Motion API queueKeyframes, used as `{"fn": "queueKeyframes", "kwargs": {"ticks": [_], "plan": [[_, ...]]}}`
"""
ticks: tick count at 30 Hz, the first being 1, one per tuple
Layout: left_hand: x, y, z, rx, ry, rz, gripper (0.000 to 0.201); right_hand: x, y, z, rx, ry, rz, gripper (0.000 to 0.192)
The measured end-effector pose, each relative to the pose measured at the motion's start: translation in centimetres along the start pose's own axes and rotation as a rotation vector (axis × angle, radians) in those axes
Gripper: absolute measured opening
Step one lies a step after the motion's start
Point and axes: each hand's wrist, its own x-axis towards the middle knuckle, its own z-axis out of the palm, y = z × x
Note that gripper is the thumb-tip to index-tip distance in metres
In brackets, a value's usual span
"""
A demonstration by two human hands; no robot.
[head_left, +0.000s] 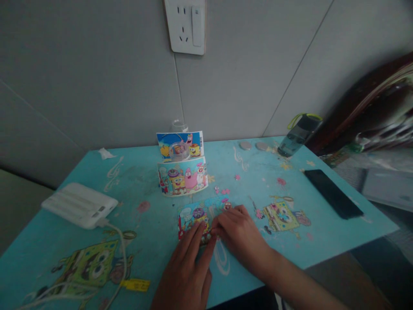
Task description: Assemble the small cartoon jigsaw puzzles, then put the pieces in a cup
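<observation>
A small cartoon jigsaw puzzle (193,215) lies flat on the blue table (145,185), partly covered by both hands. My left hand (187,271) rests palm down with its fingertips on the puzzle's lower edge. My right hand (240,237) presses its fingertips on the puzzle's right side, touching the left hand's fingers. Whether a loose piece sits under the fingers is hidden. Just behind the puzzle stands its small picture box (182,175), with a second picture card (180,145) and a clear plastic cup behind it.
A white power bank (79,204) with a white cable lies at the left. A black phone (332,193) lies at the right, a dark water bottle (298,135) beyond it. Two round discs (253,145) sit near the wall. A wall socket (185,26) is above.
</observation>
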Motion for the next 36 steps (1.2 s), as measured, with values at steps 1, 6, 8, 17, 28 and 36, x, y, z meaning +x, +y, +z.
{"fn": "queueKeyframes", "kwargs": {"ticks": [1, 6, 8, 17, 28, 36], "plan": [[0.0, 0.0, 0.0, -0.003, 0.009, -0.002, 0.069, -0.3, 0.0, 0.2, -0.034, 0.019, -0.028, 0.007], [0.0, 0.2, 0.1, -0.032, 0.02, -0.033, 0.069, -1.3, 0.0, 0.8, -0.164, 0.064, -0.133, 0.007], [-0.1, 0.4, 0.1, -0.049, -0.001, -0.061, 0.07, -1.5, 0.2, 0.8, -0.164, 0.064, -0.144, 0.007], [0.5, 1.3, -0.8, -0.126, -0.047, -0.148, 0.064, -2.2, 0.9, -0.3, 0.093, 0.227, -0.009, 0.01], [0.4, 1.1, -0.9, -0.171, -0.077, -0.15, 0.066, -1.9, 10.5, -5.0, 0.032, 0.323, 0.418, 0.032], [0.1, 0.8, -0.4, -0.179, -0.111, -0.146, 0.07, -1.7, 13.2, -4.5, -0.107, 0.288, 0.328, 0.027]]}}
